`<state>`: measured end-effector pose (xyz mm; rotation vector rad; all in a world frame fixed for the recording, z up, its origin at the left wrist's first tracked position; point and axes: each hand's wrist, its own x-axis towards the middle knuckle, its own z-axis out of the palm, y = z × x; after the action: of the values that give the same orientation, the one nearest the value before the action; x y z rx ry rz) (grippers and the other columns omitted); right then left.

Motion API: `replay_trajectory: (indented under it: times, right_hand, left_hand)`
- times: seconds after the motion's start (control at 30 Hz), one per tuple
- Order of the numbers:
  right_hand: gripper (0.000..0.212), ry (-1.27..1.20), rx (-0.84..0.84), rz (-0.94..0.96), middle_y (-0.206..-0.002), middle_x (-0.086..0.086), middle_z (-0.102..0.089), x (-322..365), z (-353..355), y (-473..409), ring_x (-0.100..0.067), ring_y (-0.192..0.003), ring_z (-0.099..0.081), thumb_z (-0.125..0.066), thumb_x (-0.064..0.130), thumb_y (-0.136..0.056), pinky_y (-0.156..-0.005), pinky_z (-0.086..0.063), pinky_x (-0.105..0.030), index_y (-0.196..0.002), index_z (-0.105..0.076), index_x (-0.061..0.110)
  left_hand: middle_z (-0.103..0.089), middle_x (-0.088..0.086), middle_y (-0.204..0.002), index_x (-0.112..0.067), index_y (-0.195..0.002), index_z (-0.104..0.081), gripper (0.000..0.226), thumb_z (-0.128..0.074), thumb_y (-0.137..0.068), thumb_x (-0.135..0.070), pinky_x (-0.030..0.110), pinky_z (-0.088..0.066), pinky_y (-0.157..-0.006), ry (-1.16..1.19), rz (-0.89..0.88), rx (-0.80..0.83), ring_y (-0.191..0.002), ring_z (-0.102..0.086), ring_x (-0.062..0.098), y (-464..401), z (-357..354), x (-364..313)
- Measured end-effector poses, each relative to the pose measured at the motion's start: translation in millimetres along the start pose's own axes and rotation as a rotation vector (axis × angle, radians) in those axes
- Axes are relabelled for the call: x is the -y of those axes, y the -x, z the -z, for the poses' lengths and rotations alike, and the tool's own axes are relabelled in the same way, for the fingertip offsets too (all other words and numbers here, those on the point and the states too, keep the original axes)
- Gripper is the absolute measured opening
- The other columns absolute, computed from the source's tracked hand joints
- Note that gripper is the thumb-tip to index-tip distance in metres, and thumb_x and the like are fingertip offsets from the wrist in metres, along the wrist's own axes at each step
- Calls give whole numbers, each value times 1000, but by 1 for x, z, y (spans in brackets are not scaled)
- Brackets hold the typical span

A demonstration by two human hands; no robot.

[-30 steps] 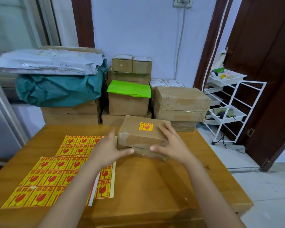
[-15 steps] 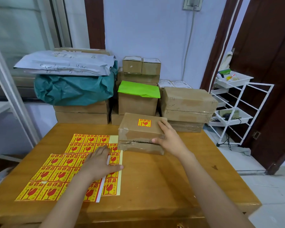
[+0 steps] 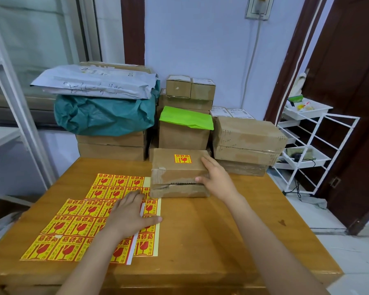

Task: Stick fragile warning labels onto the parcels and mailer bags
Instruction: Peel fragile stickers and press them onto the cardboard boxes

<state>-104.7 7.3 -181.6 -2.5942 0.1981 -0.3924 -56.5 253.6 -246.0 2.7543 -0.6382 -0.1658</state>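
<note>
A brown cardboard parcel (image 3: 175, 167) lies on the wooden table (image 3: 211, 231), with one yellow-and-red fragile label (image 3: 183, 159) stuck on its top. My right hand (image 3: 216, 179) grips the parcel's right end, fingers on top and thumb on the front face. Sheets of yellow fragile labels (image 3: 77, 228) lie on the left half of the table. My left hand (image 3: 130, 213) rests flat on these sheets with straight fingers, holding nothing.
Behind the table stand stacked cardboard boxes (image 3: 247, 137), one under a green sheet (image 3: 185, 118), and a grey mailer bag (image 3: 96, 84) on a teal bag (image 3: 104, 116). A white wire rack (image 3: 307, 145) stands to the right by a dark door.
My left hand let go of the parcel and came down onto the label sheets. The parcel settled on the table near the far edge, my right hand still on it.
</note>
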Motion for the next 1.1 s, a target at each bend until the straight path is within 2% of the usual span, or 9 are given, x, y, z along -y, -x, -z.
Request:
replay_trajectory:
  times: [0.17, 0.37, 0.5, 0.6, 0.7, 0.8, 0.87, 0.97, 1.1]
  right_hand:
    - [72, 71, -65, -18, -158, -3, -20, -8, -14, -21, -25, -129, -44, -65, 27, -88, -106, -37, -35, -147, -29, 8]
    - [68, 162, -216, -62, -156, -7, -21, -10, -27, -24, -27, -142, -20, -62, 28, -91, -113, -27, -39, -147, -30, 8]
    - [52, 234, -447, -43, -140, -14, -38, -2, -40, -4, -35, -127, -34, -68, 27, -85, -100, -35, -48, -130, -50, 8]
    - [28, 195, -569, 86, -115, -11, -50, 3, -51, 12, -28, -106, -43, -68, 18, -83, -85, -43, -42, -108, -60, 8]
    - [22, 117, -566, 182, -105, -5, -51, 2, -53, 25, -20, -97, -41, -65, 8, -81, -80, -44, -37, -102, -63, 12]
    - [19, 85, -598, 199, -101, -7, -52, -1, -34, 25, -21, -94, -42, -62, 3, -79, -77, -44, -38, -97, -63, 9]
    - [17, 68, -675, 192, -98, -10, -53, -3, -11, 20, -20, -93, -40, -58, 4, -78, -75, -42, -37, -94, -63, 5]
    - [23, 28, -775, 108, -103, -14, -52, -11, 29, 13, -27, -98, -43, -57, 2, -78, -81, -40, -38, -101, -62, 5]
    - [35, 25, -841, -110, -121, -19, -45, -40, 75, 2, -34, -114, -37, -58, 5, -83, -94, -33, -42, -117, -53, 0]
  left_hand:
    - [-8, -6, -159, -23, -151, -16, 94, -46, -78, -76, 39, -7, -118, -4, 6, -1, -147, -7, 16, 2, -1, -1]
    - [-7, -6, -160, -23, -151, -17, 97, -42, -76, -79, 40, -4, -118, 4, 19, -20, -147, -5, 15, 4, -4, -2]
    - [-7, -6, -160, -23, -151, -17, 102, -37, -72, -85, 41, -2, -118, 15, 20, -36, -147, -4, 15, 5, -7, -3]
    - [-13, -3, -159, -22, -151, -20, 92, -45, -79, -75, 41, -5, -118, 53, 16, -77, -147, -7, 17, 7, -7, -6]
    - [-33, -1, -151, -19, -145, -34, 77, -50, -84, -64, 39, -23, -115, 136, -9, -224, -141, -24, 18, 9, -1, -14]
    - [-55, 0, -132, -17, -127, -56, 46, -55, -91, -46, 33, -41, -96, 279, -34, -421, -126, -44, 18, 11, 11, -29]
    - [-63, -2, -118, -19, -112, -65, 29, -55, -93, -38, 28, -43, -82, 342, -82, -498, -116, -51, 16, 10, 20, -45]
    - [-65, -6, -102, -20, -98, -68, 19, -54, -93, -32, 26, -44, -73, 422, -181, -520, -104, -55, 13, 3, 34, -74]
    - [-67, -6, -99, -20, -98, -68, 20, -53, -93, -31, 31, -51, -81, 526, -302, -429, -97, -59, 12, -16, 46, -116]
